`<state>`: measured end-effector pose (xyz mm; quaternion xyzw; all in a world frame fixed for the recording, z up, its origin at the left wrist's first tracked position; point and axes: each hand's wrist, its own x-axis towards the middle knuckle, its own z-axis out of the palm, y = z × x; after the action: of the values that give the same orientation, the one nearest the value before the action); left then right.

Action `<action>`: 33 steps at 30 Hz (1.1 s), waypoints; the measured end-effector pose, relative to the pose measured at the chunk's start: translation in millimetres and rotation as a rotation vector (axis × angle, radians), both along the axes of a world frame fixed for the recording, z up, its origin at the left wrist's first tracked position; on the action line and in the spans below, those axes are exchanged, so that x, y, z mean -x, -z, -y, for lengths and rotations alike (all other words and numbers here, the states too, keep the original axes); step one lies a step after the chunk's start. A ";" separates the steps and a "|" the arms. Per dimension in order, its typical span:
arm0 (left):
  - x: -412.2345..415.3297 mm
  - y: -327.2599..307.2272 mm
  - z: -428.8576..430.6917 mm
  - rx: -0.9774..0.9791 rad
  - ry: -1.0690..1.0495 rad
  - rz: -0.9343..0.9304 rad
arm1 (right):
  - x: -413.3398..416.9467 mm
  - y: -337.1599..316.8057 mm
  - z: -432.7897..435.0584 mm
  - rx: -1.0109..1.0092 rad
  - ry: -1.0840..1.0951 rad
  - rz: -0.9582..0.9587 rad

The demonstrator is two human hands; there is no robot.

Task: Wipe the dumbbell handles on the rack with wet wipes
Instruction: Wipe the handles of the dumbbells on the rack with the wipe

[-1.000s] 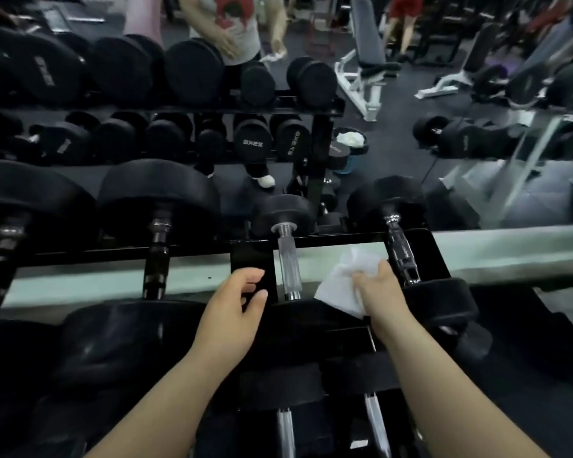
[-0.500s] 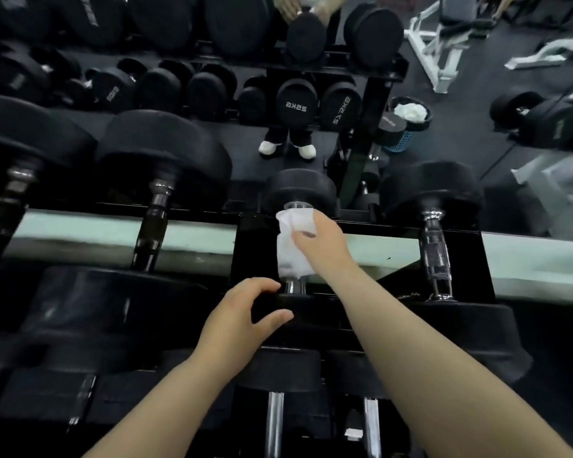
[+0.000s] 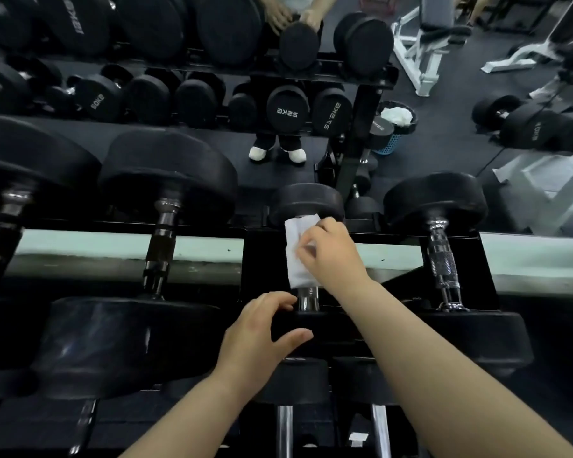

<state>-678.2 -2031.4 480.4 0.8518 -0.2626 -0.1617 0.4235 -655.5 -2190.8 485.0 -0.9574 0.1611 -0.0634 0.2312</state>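
A person's right hand (image 3: 331,256) clamps a white wet wipe (image 3: 300,256) around the steel handle (image 3: 307,297) of a small black dumbbell (image 3: 306,203) lying in the middle of the rack (image 3: 262,259), the wipe covering the handle's far part. The left hand (image 3: 262,335) grips the dumbbell's near head, fingers curled over it and thumb spread. A larger dumbbell with a knurled chrome handle (image 3: 442,262) sits just to the right.

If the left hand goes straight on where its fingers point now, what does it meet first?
The left hand would probably meet the bare chrome end of the dumbbell handle, just below the wet wipe; depth is unclear.
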 end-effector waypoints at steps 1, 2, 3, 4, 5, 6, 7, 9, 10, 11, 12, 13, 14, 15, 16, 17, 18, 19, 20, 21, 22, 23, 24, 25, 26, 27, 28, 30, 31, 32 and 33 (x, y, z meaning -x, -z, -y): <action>0.2 0.1 -0.1 0.001 -0.002 -0.003 | 5.3 1.0 1.3 -0.037 -0.031 -0.043; 0.3 0.1 -0.2 0.000 0.000 -0.006 | 11.4 0.9 1.7 -0.076 -0.048 -0.055; 0.3 0.3 -0.5 0.000 0.006 -0.006 | 17.1 1.1 1.2 -0.114 -0.059 -0.042; -0.3 0.7 -0.9 0.000 0.014 -0.004 | 21.0 1.0 0.4 -0.155 -0.065 -0.026; -0.8 0.5 -1.5 -0.002 0.026 -0.002 | 23.1 0.2 0.8 -0.167 -0.073 -0.034; -1.4 0.4 -1.9 -0.005 0.038 -0.003 | 22.6 -0.9 1.1 -0.159 -0.085 -0.048; -2.2 0.2 -2.1 -0.006 0.049 -0.007 | 19.5 -1.6 2.6 -0.125 -0.095 -0.069; -4.2 0.2 -2.5 -0.007 0.059 -0.040 | 8.3 -3.7 6.8 -0.091 -0.059 -0.054; -5.0 -0.3 -2.6 -0.004 0.055 -0.065 | 2.4 -4.8 6.9 -0.117 -0.012 -0.018; -5.2 -0.6 -2.6 0.001 0.053 -0.085 | -2.6 -6.0 6.4 -0.169 0.046 0.019; -5.1 -1.0 -2.1 0.005 0.056 -0.091 | -6.0 -5.6 6.5 -0.227 0.098 0.034; -5.1 -1.4 -1.5 0.006 0.064 -0.087 | -5.6 -6.3 6.9 -0.259 0.115 0.024; -5.1 -1.6 -1.3 0.007 0.070 -0.081 | -1.7 -6.5 7.2 -0.256 0.088 -0.020; -5.1 -2.0 -1.4 0.006 0.076 -0.076 | 5.5 -6.3 7.2 -0.243 0.026 -0.073; -4.8 -2.0 -1.7 0.006 0.082 -0.071 | 14.6 -5.3 6.8 -0.240 -0.048 -0.108; -4.3 -1.0 -2.0 0.007 0.084 -0.061 | 23.5 -6.3 5.9 -0.245 -0.109 -0.131; -3.6 0.4 -2.2 0.010 0.080 -0.049 | 27.8 -6.8 7.1 -0.255 -0.144 -0.148; -2.5 2.0 -2.2 0.016 0.068 -0.041 | 26.9 -7.8 10.1 -0.256 -0.167 -0.162; -1.1 3.2 -2.4 0.024 0.054 -0.040 | 21.4 -8.6 13.2 -0.235 -0.178 -0.178; 0.2 3.5 -2.6 0.030 0.042 -0.046 | 13.6 -10.1 15.4 -0.204 -0.179 -0.179; 1.7 3.8 -2.2 0.034 0.033 -0.057 | 4.5 -10.0 17.8 -0.174 -0.154 -0.158; 2.4 4.0 -2.3 0.037 0.027 -0.065 | -4.4 -9.0 19.0 -0.164 -0.105 -0.111; 2.6 3.7 -2.6 0.039 0.025 -0.067 | -11.6 -7.8 19.0 -0.185 -0.035 -0.052; 2.0 3.2 -1.8 0.040 0.028 -0.066 | -15.3 -6.3 18.1 -0.219 0.035 0.006; 0.9 2.5 -1.5 0.037 0.035 -0.063 | -15.7 -4.3 16.6 -0.255 0.081 0.042; -0.2 2.0 -1.2 0.033 0.043 -0.063 | -12.5 -2.5 15.4 -0.259 0.085 0.048; -1.0 1.6 -1.3 0.028 0.051 -0.065 | -6.0 -1.8 13.4 -0.232 0.044 0.019; -2.3 1.5 -1.4 0.020 0.062 -0.059 | 11.2 -3.7 8.5 -0.153 -0.130 -0.081; -2.7 1.0 -1.2 0.017 0.065 -0.054 | 18.0 -6.1 6.9 -0.132 -0.200 -0.138; -2.6 0.4 -1.0 0.016 0.067 -0.052 | 20.5 -8.4 7.4 -0.128 -0.239 -0.183; -2.4 0.0 -1.0 0.017 0.065 -0.055 | 17.8 -10.8 8.8 -0.119 -0.251 -0.214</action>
<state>-675.8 -2030.4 480.4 0.8345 -0.2796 -0.1965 0.4323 -673.3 -2199.6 495.8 -0.9560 0.0675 0.0776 0.2749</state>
